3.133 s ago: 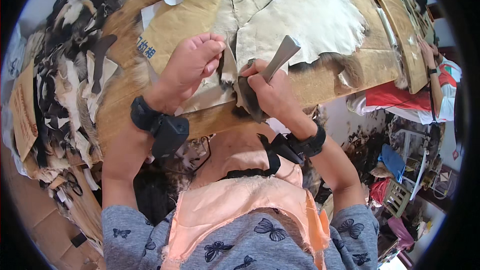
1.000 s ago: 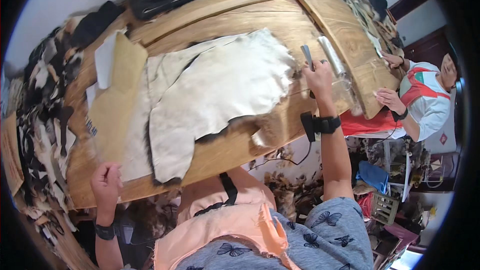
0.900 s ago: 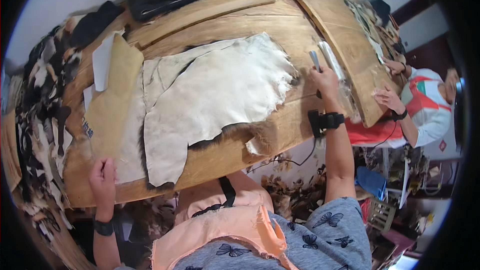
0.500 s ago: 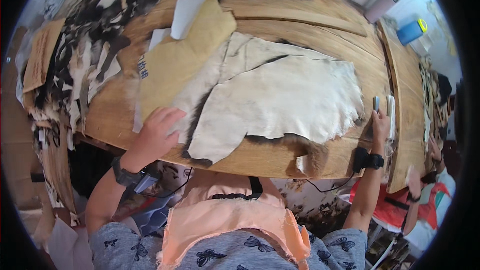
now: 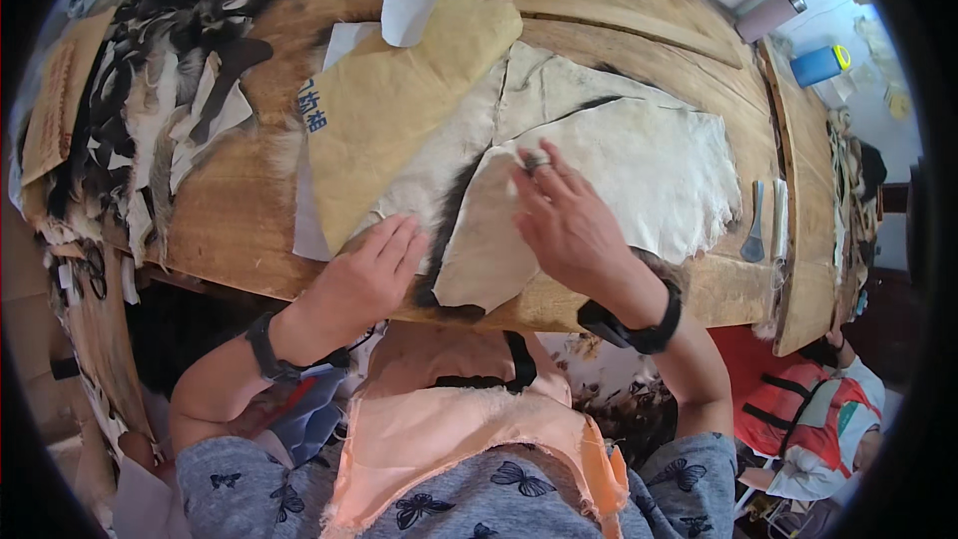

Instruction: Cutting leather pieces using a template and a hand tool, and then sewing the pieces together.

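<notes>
Pale hide [image 5: 659,175] before you
Your right hand [image 5: 581,240] lies over it, left hand [image 5: 361,279] beside; each grip is loose, empty.

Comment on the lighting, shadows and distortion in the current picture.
Head view: bright light on the right part of the pale fur pelt, its lobe near the right hand duller, apparently shaded; head view again: the front edge of the wooden table bowed by the fisheye lens, corners black, the space under the table's left end very dark.

Soft, bright light whitens the hide [image 5: 659,170], fisheye distortion bends the table [image 5: 235,225], and corners fall black.
</notes>
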The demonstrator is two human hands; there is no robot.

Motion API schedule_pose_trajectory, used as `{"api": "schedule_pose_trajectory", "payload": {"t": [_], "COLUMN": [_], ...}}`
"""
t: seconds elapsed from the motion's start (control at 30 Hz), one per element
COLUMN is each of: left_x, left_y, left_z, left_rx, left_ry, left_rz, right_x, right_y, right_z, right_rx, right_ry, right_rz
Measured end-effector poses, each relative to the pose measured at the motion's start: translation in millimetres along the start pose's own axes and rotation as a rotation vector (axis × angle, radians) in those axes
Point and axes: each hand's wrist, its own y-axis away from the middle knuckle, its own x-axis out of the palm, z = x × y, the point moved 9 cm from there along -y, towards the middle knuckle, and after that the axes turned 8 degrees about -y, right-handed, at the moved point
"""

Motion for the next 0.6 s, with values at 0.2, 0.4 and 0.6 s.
{"api": "schedule_pose_trajectory", "payload": {"t": [0.2,0.4,0.6], "left_x": [-9,1,-15], "left_y": [6,18,-4], "left_z": [27,78,45], "left_rx": [-0.094,-0.522,-0.195], "left_ry": [0.233,0.707,0.524], "left_rz": [-0.22,-0.234,-0.125], "right_x": [30,31,28], "right_y": [-10,-7,-12], "right_z": [17,17,11], "right_rx": [0.01,0.005,-0.009], "right_ry": [-0.007,0.005,-0.082], "right_rz": [0.066,0.025,0.026]}}
